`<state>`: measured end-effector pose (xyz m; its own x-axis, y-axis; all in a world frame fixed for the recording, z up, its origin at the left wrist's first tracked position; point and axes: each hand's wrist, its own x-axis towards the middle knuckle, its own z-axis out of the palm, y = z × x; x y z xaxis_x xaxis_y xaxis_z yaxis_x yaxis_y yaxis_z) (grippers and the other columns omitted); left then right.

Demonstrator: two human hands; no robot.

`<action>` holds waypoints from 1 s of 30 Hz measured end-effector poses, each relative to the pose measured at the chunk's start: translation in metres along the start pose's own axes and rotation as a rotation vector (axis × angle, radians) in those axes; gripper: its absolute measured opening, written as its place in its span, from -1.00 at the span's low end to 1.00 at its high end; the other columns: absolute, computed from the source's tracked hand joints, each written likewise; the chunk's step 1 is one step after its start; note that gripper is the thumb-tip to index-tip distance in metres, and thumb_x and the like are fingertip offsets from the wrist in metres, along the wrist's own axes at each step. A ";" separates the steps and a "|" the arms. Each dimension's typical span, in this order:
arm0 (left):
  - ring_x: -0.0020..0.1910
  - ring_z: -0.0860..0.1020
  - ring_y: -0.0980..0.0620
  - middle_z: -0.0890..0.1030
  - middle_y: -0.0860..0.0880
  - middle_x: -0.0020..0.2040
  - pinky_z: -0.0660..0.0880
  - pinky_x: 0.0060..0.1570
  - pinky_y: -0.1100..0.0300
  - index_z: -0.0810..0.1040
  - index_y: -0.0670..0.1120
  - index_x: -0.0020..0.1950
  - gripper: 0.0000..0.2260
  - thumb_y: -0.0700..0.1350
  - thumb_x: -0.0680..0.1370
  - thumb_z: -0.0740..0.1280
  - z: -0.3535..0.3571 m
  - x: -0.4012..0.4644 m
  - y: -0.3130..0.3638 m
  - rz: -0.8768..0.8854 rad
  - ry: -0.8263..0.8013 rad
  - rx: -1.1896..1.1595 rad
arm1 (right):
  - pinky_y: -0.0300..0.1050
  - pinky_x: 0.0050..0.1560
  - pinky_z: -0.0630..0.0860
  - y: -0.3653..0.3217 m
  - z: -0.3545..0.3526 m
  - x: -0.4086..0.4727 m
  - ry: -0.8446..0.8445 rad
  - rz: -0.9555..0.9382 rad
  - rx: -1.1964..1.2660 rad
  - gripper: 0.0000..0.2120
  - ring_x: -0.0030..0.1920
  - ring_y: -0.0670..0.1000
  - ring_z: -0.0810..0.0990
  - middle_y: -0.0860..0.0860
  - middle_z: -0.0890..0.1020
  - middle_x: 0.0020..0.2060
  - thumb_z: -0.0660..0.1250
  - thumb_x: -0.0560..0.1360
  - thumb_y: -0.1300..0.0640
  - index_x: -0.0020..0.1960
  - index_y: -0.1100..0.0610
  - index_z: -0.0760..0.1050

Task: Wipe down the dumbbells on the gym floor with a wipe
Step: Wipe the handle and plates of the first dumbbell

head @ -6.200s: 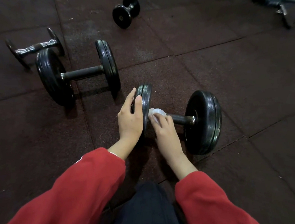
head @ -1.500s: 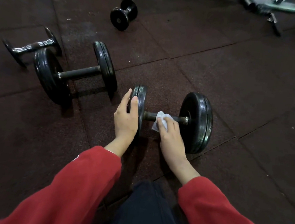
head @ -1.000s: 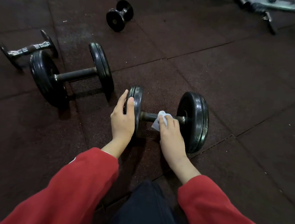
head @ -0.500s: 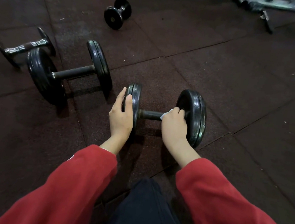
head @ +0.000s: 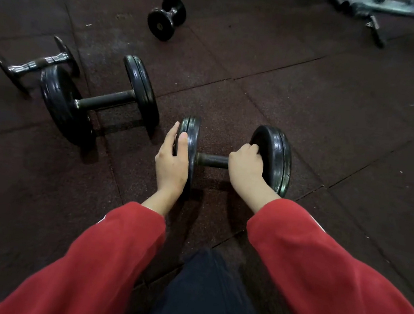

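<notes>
Since half a second ago, the right hand [head: 245,166] has been slid along the bar against the right plate of the black round-plated dumbbell [head: 273,157] on the dark rubber floor [head: 330,105], fingers curled; the wipe is hidden. The left hand [head: 171,161] is laid flat, fingers straight, on the left plate.

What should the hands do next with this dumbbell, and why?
Probably rub the right hand up around the right plate: its curled fingers sit at the bar's end against that plate, while the left hand steadies the left plate.
</notes>
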<state>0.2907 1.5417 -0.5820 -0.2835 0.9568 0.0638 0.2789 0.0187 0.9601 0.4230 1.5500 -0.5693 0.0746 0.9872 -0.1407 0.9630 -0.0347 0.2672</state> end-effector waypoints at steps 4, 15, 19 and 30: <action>0.38 0.34 0.14 0.43 0.04 0.38 0.17 0.26 0.43 0.39 -0.01 0.39 -0.65 -0.01 0.62 0.14 0.000 0.000 -0.001 -0.007 0.003 -0.002 | -0.04 0.20 0.40 -0.001 0.003 0.001 -0.042 0.029 0.038 -0.66 0.26 0.21 0.34 0.23 0.39 0.24 0.02 0.61 0.28 0.32 0.28 0.40; 0.37 0.34 0.14 0.44 0.03 0.38 0.20 0.33 0.34 0.39 -0.02 0.39 -0.65 -0.01 0.61 0.14 0.000 -0.002 -0.002 -0.005 0.004 -0.027 | -0.25 -0.52 0.43 -0.016 0.025 -0.025 0.110 0.276 0.097 -0.55 -0.30 0.02 0.57 0.06 0.59 -0.32 -0.04 0.34 0.29 -0.21 0.19 0.65; 0.37 0.34 0.14 0.43 0.04 0.38 0.20 0.33 0.34 0.39 -0.02 0.39 -0.65 0.00 0.61 0.14 0.000 0.000 -0.001 -0.008 0.003 -0.027 | -0.25 -0.53 0.43 -0.018 0.022 -0.025 0.113 0.274 0.127 -0.54 -0.30 0.03 0.57 0.07 0.58 -0.32 -0.04 0.34 0.29 -0.20 0.19 0.66; 0.37 0.35 0.14 0.45 0.03 0.37 0.19 0.28 0.41 0.40 -0.03 0.38 -0.66 -0.02 0.61 0.15 0.000 0.000 -0.001 -0.001 0.018 -0.023 | -0.30 -0.47 0.42 -0.019 0.025 -0.028 0.119 0.254 0.090 -0.50 -0.24 0.01 0.57 0.06 0.61 -0.23 -0.07 0.35 0.32 -0.05 0.19 0.64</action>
<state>0.2901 1.5416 -0.5832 -0.3004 0.9514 0.0677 0.2573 0.0125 0.9663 0.4094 1.5194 -0.5944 0.2907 0.9562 0.0345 0.9368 -0.2918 0.1929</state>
